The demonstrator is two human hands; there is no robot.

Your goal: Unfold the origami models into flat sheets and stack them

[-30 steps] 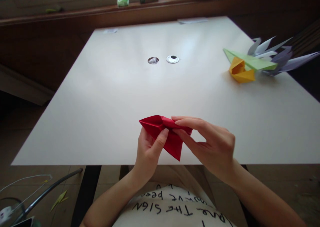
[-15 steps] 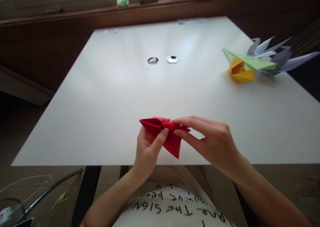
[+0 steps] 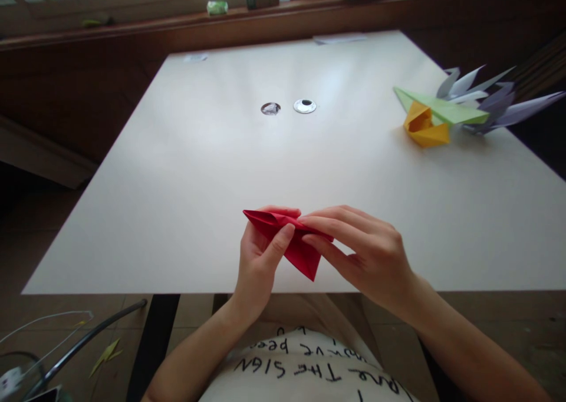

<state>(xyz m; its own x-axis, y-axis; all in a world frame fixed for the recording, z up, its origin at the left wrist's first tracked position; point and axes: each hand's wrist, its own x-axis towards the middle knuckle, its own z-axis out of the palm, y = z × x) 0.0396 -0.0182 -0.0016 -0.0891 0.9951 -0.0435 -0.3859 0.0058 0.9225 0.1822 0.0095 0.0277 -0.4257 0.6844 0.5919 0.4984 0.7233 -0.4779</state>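
Above the near table [image 3: 132, 237] edge, both hands pinch a folded red paper [image 3: 300, 254] in the air: the left hand [image 3: 260, 260] grips it from below with thumb on top, the right hand [image 3: 367, 254] presses its upper fold flat between fingers, likely to sharpen a crease. Fingers hide the paper's middle. Farther right lie yellow, green and pale folded papers [image 3: 446, 116], partly cut off

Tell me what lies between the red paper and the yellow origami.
Only bare white table between the red paper and the yellow origami, per the head view.
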